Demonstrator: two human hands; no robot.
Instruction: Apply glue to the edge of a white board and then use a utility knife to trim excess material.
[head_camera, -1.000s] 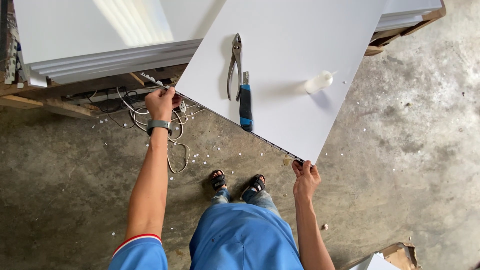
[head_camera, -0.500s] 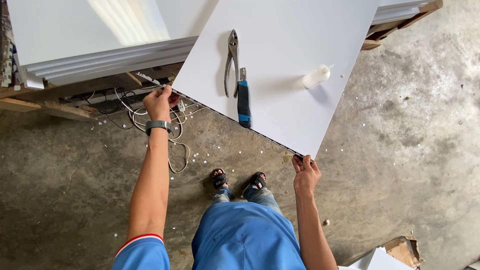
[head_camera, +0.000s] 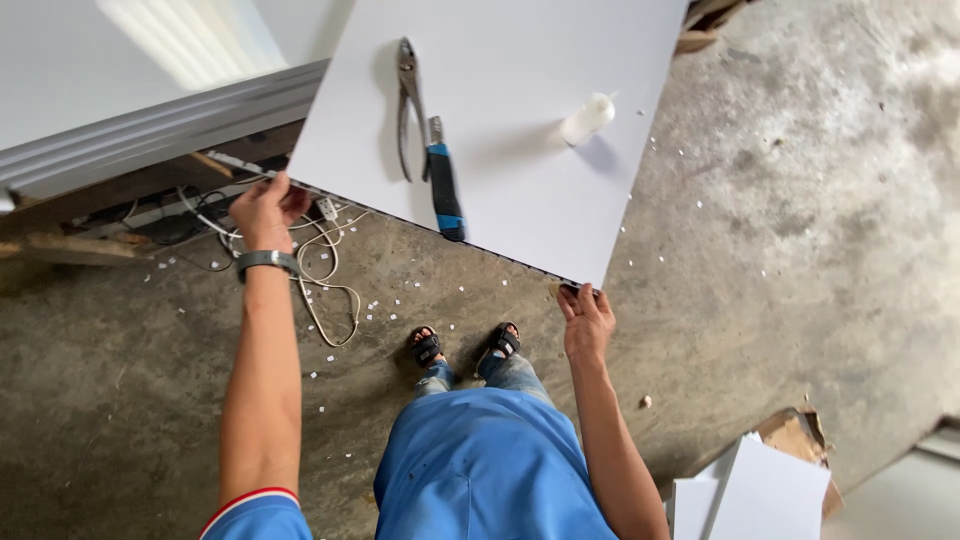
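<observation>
On the panel (head_camera: 520, 90) we see pliers (head_camera: 405, 100) and a knife (head_camera: 443, 185) left of centre and a bottle (head_camera: 587, 118) to the right, with bare room between. Below the near edge, cables (head_camera: 325, 270) clutter the floor (head_camera: 800, 250) by our left hand (head_camera: 265, 208); to the right the floor lies open.

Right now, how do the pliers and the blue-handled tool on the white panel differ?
The pliers are bare grey metal with two spread handles; the blue-handled tool is one straight piece with a blue and black grip. The pliers lie farther up the panel; the tool's end reaches the near edge, between the left hand and right hand. Both lie flat, side by side, untouched.
</observation>
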